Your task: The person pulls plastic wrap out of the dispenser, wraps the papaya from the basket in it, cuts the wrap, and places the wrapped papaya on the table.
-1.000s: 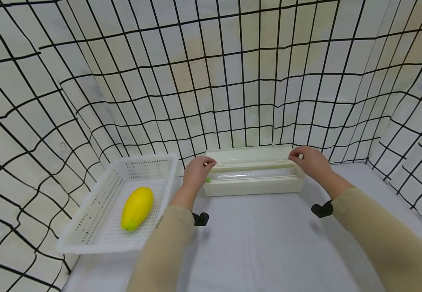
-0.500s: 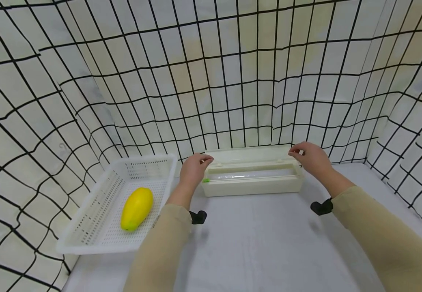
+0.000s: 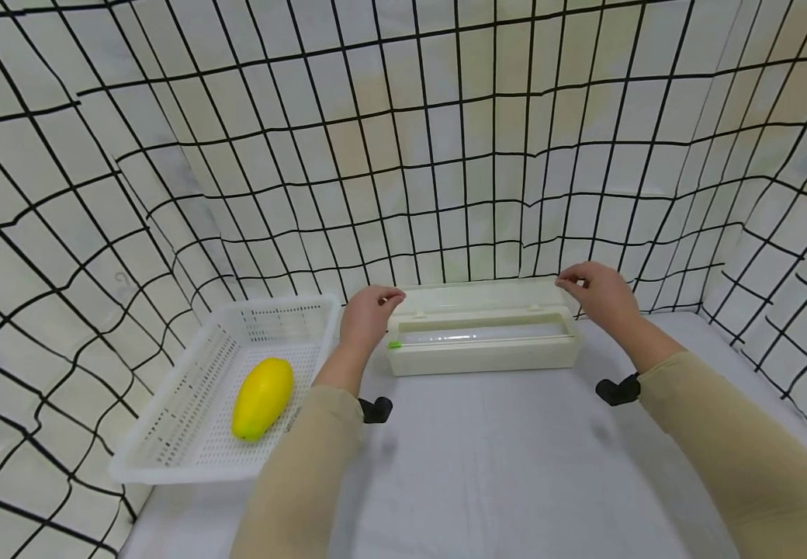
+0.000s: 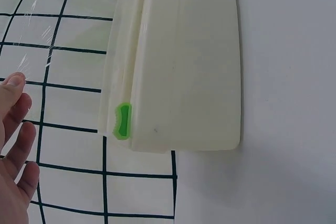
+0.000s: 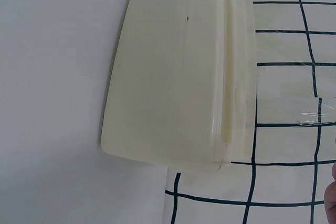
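Note:
A cream cling film dispenser box (image 3: pixel 483 359) stands at the back of the table with its lid (image 3: pixel 480 295) raised. Inside lies a roll of cling film (image 3: pixel 480 334). Above the box's left end, my left hand (image 3: pixel 367 317) pinches the edge of a clear sheet of cling film (image 4: pixel 34 40), which shows only as glints and creases. My right hand (image 3: pixel 602 293), thumb and finger together, pinches the film's other side above the right end; in the right wrist view only part of this hand shows. A green slide cutter (image 4: pixel 123 121) sits at the box's left end.
A white perforated basket (image 3: pixel 187 475) stands to the left, holding a yellow papaya-like fruit (image 3: pixel 262 398). Black-lined grid cloth (image 3: pixel 445 155) walls the back and sides. White cloth (image 3: pixel 487 466) covers the table in front of the box.
Both hands have risen a little from the box. My left hand has also shifted slightly left, and the film between them is lifted with them. The box and fruit stay put.

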Demonstrator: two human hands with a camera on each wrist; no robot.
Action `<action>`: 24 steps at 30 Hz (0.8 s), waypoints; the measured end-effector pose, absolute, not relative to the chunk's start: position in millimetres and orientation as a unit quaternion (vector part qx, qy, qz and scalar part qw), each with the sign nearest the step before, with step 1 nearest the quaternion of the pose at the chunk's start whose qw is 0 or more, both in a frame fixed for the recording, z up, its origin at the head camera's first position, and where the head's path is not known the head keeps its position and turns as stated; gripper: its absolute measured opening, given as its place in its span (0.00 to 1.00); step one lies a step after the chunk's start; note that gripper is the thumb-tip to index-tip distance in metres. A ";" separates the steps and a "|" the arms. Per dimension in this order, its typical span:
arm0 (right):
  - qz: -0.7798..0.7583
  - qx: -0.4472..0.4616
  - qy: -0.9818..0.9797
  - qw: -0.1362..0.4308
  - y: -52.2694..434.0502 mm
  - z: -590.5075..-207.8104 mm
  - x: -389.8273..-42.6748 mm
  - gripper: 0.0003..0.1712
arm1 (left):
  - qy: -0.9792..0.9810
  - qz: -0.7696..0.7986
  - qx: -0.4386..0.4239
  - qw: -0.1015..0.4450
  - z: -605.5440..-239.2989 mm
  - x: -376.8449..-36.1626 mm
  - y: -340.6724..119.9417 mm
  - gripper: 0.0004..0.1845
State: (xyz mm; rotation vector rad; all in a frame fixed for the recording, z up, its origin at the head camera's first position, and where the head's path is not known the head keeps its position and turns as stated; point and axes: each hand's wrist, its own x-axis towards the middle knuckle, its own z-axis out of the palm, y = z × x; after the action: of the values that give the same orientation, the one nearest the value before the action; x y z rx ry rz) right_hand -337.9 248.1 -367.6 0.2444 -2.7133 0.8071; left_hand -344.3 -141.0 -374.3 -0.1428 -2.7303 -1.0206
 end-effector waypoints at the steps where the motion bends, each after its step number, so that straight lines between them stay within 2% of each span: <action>1: 0.281 0.086 -0.944 0.153 248.1 -366.4 -337.5 0.17 | -0.930 -0.348 -0.050 0.113 -373.3 -344.3 -141.3 0.14; 16: 0.291 0.090 -0.937 0.171 251.1 -349.3 -337.4 0.15 | -0.929 -0.333 -0.077 0.141 -350.9 -340.6 -142.6 0.14; 24: 0.289 0.089 -0.935 0.185 254.4 -341.6 -335.7 0.18 | -0.932 -0.313 -0.095 0.155 -339.4 -339.6 -141.5 0.14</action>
State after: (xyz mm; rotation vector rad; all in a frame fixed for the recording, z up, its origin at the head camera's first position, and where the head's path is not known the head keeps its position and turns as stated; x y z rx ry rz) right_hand -335.7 254.4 -341.6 0.2502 -2.6354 0.8139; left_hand -339.6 -141.5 -339.4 -0.2720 -2.6702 -0.8981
